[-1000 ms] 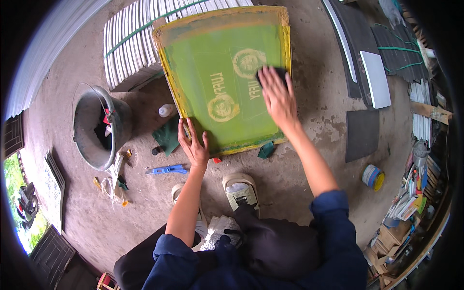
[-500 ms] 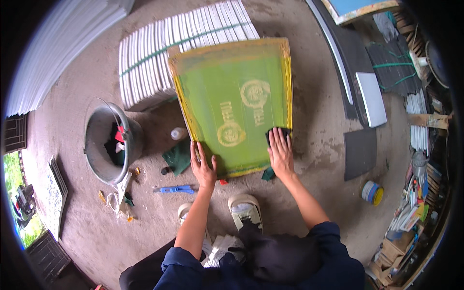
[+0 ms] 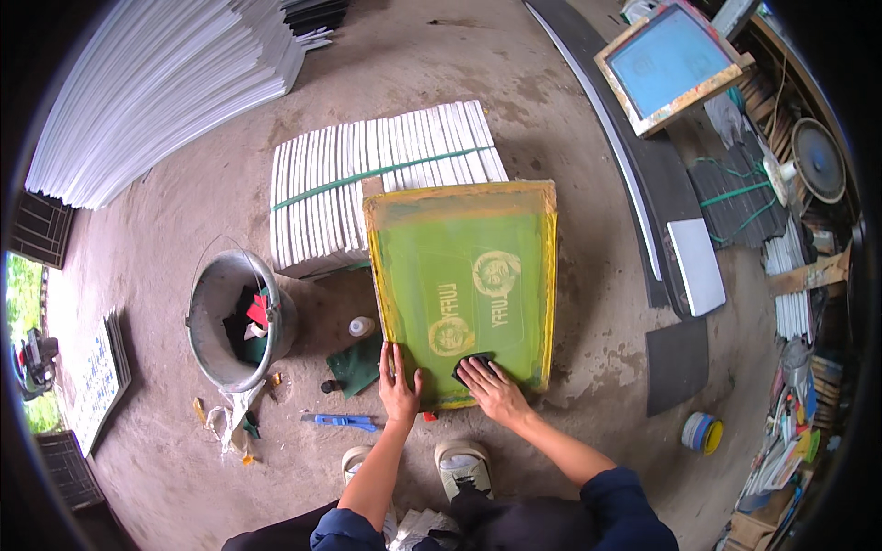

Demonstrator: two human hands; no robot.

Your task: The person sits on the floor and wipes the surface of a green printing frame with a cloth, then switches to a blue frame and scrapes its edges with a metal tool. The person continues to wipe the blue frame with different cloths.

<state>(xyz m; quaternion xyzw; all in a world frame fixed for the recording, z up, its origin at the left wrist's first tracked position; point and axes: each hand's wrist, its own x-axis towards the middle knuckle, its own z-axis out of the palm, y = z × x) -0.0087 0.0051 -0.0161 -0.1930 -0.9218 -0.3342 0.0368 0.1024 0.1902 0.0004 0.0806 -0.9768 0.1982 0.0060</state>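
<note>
A green silk-screen frame [image 3: 418,280] with yellow edges and two pale round prints leans at its far end against a bundle of white sheets [image 3: 386,161]. At its lower left edge lies my left hand [image 3: 400,395], fingers stretched out over the mesh and rim, holding nothing loose. My right hand [image 3: 496,393] presses a small black cloth [image 3: 471,364] onto the mesh just below the lower print. The fingers lie over the cloth and hide part of it. Left of the frame are a dark green cloth [image 3: 356,367] and a small white bottle [image 3: 361,326].
A grey bucket [image 3: 204,344] with red and dark rags stands at the left, near a blue cutter knife [image 3: 342,421]. A paint tin [image 3: 701,433] sits at the right. Beyond lie dark sheets [image 3: 678,367], another screen frame [image 3: 666,62] and a stack of white sheets [image 3: 175,83].
My right hand has slid the black cloth leftward from the frame's right edge to below the lower print. My left hand stays at the left edge. The whole view has shifted, so things appear lower.
</note>
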